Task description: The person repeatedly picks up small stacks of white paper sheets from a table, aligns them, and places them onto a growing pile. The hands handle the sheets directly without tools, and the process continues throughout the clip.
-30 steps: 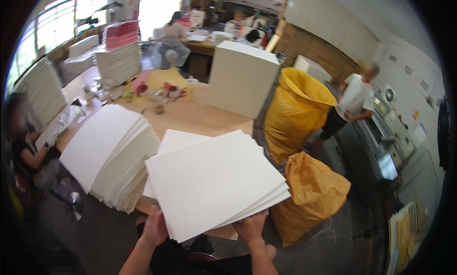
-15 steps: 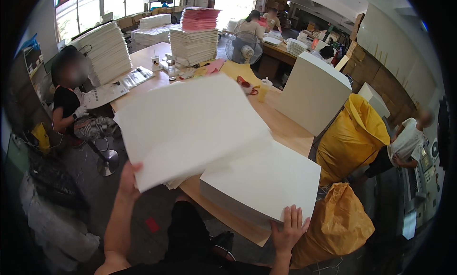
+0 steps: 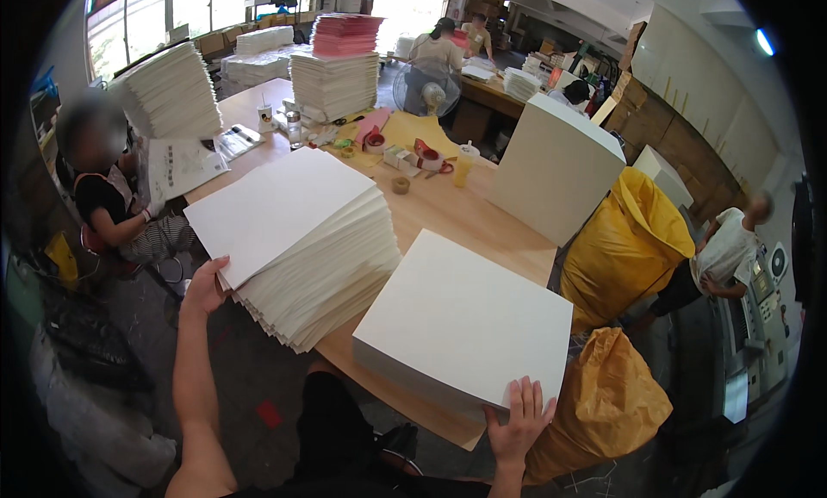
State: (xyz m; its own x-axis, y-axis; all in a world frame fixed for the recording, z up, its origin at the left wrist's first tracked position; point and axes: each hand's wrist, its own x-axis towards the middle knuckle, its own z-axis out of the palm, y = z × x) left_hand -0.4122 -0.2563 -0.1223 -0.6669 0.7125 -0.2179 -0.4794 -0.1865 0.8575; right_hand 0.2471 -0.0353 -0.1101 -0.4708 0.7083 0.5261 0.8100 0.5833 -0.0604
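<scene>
My left hand [image 3: 205, 288] grips the near left corner of a white paper sheet [image 3: 280, 209], thumb on top. That sheet lies on a fanned, slanting stack of white paper [image 3: 323, 278] at the table's left. To its right stands a squared stack of white sheets [image 3: 469, 313] with a smooth top. My right hand [image 3: 520, 419] rests on the near right corner of this squared stack, its fingers stretched out and a little apart.
The wooden table [image 3: 448, 209] bears tape rolls [image 3: 374, 142], a yellow drink cup [image 3: 466, 165] and a tall white stack [image 3: 551, 171]. Yellow sacks [image 3: 603, 403] stand at the right. A seated person [image 3: 112, 188] handles a plastic bag [image 3: 185, 166] at the left.
The white sheet in my left hand has come down leftward from over both stacks onto the fanned stack. My right hand has stayed at the squared stack's corner.
</scene>
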